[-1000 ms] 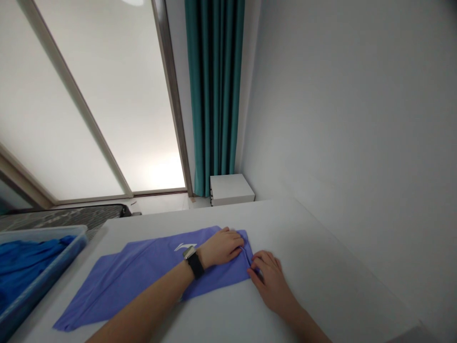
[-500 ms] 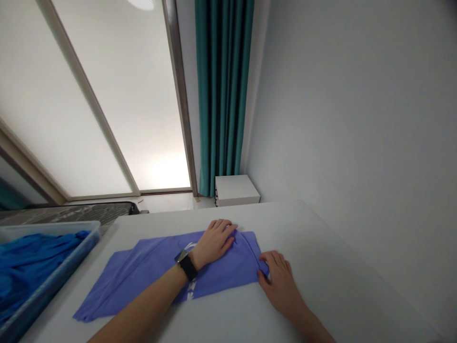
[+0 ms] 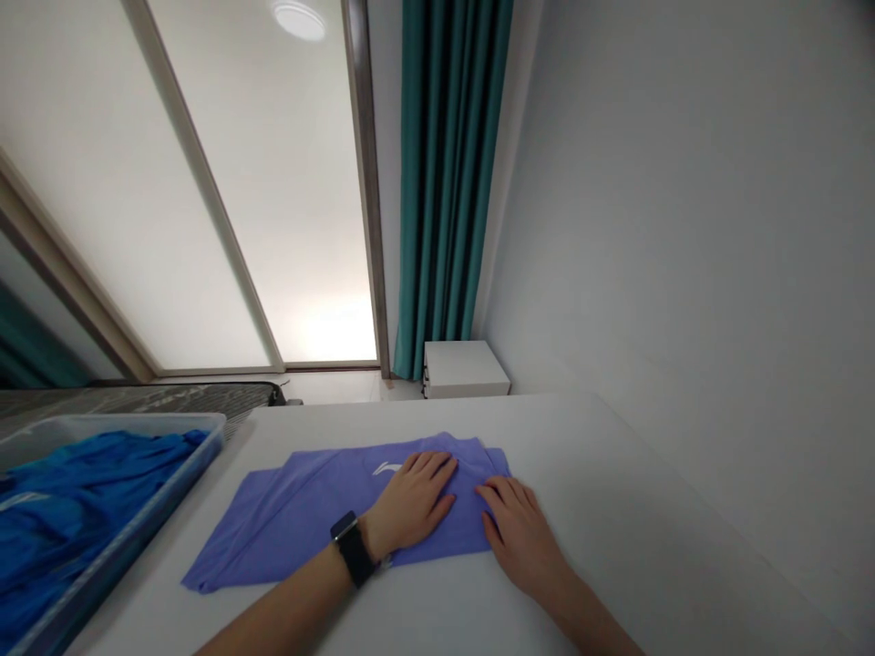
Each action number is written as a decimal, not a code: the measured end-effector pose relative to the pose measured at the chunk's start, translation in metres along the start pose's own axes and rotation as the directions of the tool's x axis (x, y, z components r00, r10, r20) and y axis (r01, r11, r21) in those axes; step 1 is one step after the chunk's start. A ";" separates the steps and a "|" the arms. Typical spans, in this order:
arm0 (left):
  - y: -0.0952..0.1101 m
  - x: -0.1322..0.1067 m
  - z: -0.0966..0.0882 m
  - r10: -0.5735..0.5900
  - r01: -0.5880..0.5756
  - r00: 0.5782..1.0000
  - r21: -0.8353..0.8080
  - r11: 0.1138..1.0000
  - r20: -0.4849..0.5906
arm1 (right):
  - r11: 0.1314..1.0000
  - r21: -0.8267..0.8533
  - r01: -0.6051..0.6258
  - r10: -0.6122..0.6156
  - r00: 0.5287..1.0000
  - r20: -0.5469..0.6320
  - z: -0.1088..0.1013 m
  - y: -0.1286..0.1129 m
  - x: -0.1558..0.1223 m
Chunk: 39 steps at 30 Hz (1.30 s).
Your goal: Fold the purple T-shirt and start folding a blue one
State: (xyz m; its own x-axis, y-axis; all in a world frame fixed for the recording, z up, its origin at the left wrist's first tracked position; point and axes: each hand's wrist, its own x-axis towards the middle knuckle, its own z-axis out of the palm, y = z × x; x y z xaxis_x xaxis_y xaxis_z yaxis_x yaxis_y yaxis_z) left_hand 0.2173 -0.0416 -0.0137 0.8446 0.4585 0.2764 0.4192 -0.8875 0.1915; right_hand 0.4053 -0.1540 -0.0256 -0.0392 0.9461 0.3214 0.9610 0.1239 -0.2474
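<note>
A purple shirt (image 3: 307, 501) lies folded into a long flat shape on the white table (image 3: 437, 615), with a small white logo near its upper middle. My left hand (image 3: 414, 499), with a black watch on its wrist, rests flat on the shirt right of the logo, fingers extended. At the shirt's right end lies my right hand (image 3: 519, 528), its fingers stretched out on the cloth. Neither hand is gripping the fabric. Part of the shirt is covered by my left hand and forearm.
At the left stands a plastic bin (image 3: 217, 437) with blue clothing (image 3: 102, 492) inside. Beyond the table are a small white cabinet (image 3: 465, 364), a teal curtain (image 3: 451, 182) and frosted sliding doors (image 3: 314, 228). A grey wall (image 3: 684, 273) borders the right side.
My right hand has let go of the shirt's right edge and moved left onto the cloth. My left hand has slid nearer to me. The view has shifted slightly left.
</note>
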 end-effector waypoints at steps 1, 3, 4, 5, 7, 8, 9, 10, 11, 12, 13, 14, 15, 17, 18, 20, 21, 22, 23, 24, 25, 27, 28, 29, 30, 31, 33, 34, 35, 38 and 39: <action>-0.006 -0.004 -0.004 -0.021 0.021 1.000 0.006 1.000 -0.004 | 1.000 -0.003 -0.003 0.003 1.000 0.012 0.000 0.001 0.001; -0.019 -0.014 -0.014 -0.071 0.072 0.997 0.023 0.997 -0.015 | 1.000 0.004 -0.006 0.006 0.999 0.041 -0.002 0.004 0.005; -0.027 -0.020 -0.020 -0.103 0.103 0.995 0.035 0.994 -0.021 | 1.000 0.008 -0.013 0.013 0.998 0.055 -0.004 0.006 0.008; -0.036 -0.027 -0.027 -0.138 0.139 0.990 0.051 0.989 -0.026 | 1.000 0.010 -0.023 0.022 0.998 0.065 -0.006 0.006 0.013; -0.055 -0.042 -0.039 -0.225 0.227 0.974 0.095 0.969 -0.037 | 0.999 0.006 -0.037 0.037 0.997 0.071 -0.008 0.005 0.024; -0.065 -0.051 -0.045 -0.272 0.275 0.961 0.119 0.954 -0.044 | 0.999 0.004 -0.036 0.036 0.997 0.066 -0.008 0.004 0.030; -0.075 -0.060 -0.051 -0.322 0.327 0.945 0.140 0.935 -0.056 | 1.000 0.002 -0.028 0.027 0.998 0.059 -0.007 0.003 0.036; -0.086 -0.069 -0.056 -0.372 0.379 0.925 0.154 0.912 -0.074 | 1.000 0.001 -0.013 0.013 0.999 0.050 -0.005 0.001 0.042; -0.096 -0.079 -0.060 -0.414 0.424 0.905 0.162 0.891 -0.093 | 1.000 -0.002 0.005 -0.004 0.999 0.045 -0.002 -0.001 0.047; -0.106 -0.089 -0.063 -0.451 0.464 0.885 0.164 0.870 -0.113 | 1.000 -0.009 0.021 -0.020 0.999 0.042 0.001 -0.003 0.052; -0.114 -0.099 -0.066 -0.485 0.501 0.865 0.163 0.850 -0.128 | 0.999 -0.020 0.033 -0.032 0.999 0.039 0.005 -0.004 0.057; -0.122 -0.108 -0.067 -0.517 0.535 0.844 0.162 0.829 -0.139 | 0.999 -0.034 0.039 -0.038 0.999 0.038 0.009 -0.005 0.062; -0.128 -0.117 -0.068 -0.549 0.566 0.824 0.159 0.809 -0.144 | 0.998 -0.051 0.041 -0.039 0.998 0.039 0.013 -0.006 0.066; -0.137 -0.130 -0.067 -0.601 0.615 0.788 0.153 0.773 -0.134 | 0.995 -0.094 0.030 -0.026 0.999 0.043 0.022 -0.005 0.073; -0.140 -0.134 -0.067 -0.620 0.632 0.775 0.148 0.761 -0.124 | 0.992 -0.121 0.019 -0.014 0.999 0.042 0.026 -0.004 0.075; -0.145 -0.139 -0.065 -0.648 0.657 0.754 0.132 0.743 -0.107 | 0.983 -0.185 -0.019 0.026 0.999 0.033 0.034 0.001 0.077; -0.146 -0.139 -0.065 -0.659 0.667 0.745 0.120 0.735 -0.104 | 0.975 -0.216 -0.048 0.055 0.998 0.025 0.037 0.004 0.077; -0.148 -0.139 -0.065 -0.671 0.678 0.735 0.105 0.727 -0.101 | 0.967 -0.242 -0.081 0.087 0.996 0.016 0.040 0.008 0.076; -0.150 -0.137 -0.066 -0.681 0.688 0.726 0.089 0.720 -0.097 | 0.958 -0.262 -0.114 0.120 0.993 0.007 0.042 0.012 0.075; -0.152 -0.135 -0.067 -0.690 0.695 0.719 0.073 0.715 -0.089 | 0.949 -0.277 -0.148 0.153 0.988 -0.004 0.044 0.016 0.074; -0.154 -0.133 -0.069 -0.696 0.700 0.714 0.058 0.712 -0.078 | 0.941 -0.287 -0.181 0.184 0.983 -0.015 0.046 0.019 0.074; -0.156 -0.129 -0.072 -0.703 0.705 0.709 0.032 0.709 -0.050 | 0.925 -0.296 -0.238 0.239 0.970 -0.036 0.047 0.026 0.073; -0.156 -0.127 -0.072 -0.707 0.708 0.706 0.020 0.706 -0.038 | 0.919 -0.295 -0.261 0.261 0.965 -0.040 0.048 0.029 0.073; -0.156 -0.126 -0.073 -0.710 0.710 0.704 0.008 0.704 -0.028 | 0.917 -0.289 -0.277 0.277 0.960 -0.039 0.048 0.032 0.073; -0.156 -0.125 -0.072 -0.709 0.709 0.705 -0.005 0.705 -0.024 | 0.918 -0.275 -0.284 0.287 0.957 -0.032 0.047 0.034 0.074; -0.156 -0.125 -0.071 -0.705 0.705 0.709 -0.017 0.709 -0.028 | 0.924 -0.254 -0.286 0.290 0.957 -0.023 0.047 0.036 0.075; -0.156 -0.125 -0.067 -0.688 0.687 0.723 -0.043 0.726 -0.059 | 0.939 -0.197 -0.281 0.285 0.959 -0.012 0.046 0.040 0.076; -0.156 -0.126 -0.065 -0.676 0.674 0.733 -0.058 0.737 -0.079 | 0.946 -0.165 -0.280 0.282 0.959 -0.013 0.046 0.041 0.077; -0.156 -0.127 -0.063 -0.665 0.661 0.740 -0.073 0.747 -0.101 | 0.950 -0.135 -0.282 0.282 0.959 -0.020 0.046 0.043 0.078; -0.157 -0.127 -0.059 -0.651 0.645 0.745 -0.095 0.759 -0.142 | 0.957 -0.073 -0.282 0.278 0.959 -0.053 0.046 0.047 0.078; -0.157 -0.127 -0.059 -0.655 0.649 0.741 -0.090 0.755 -0.147 | 0.959 -0.067 -0.276 0.272 0.960 -0.061 0.046 0.048 0.078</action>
State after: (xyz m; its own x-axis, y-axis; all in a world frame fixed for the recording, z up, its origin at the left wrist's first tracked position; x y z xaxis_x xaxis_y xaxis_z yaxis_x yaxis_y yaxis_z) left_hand 0.0248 0.0422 -0.0233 0.3029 0.9278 0.2177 0.8350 -0.3685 0.4086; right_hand 0.4361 -0.0605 -0.0540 0.2405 0.9239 0.2975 0.9505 -0.1621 -0.2649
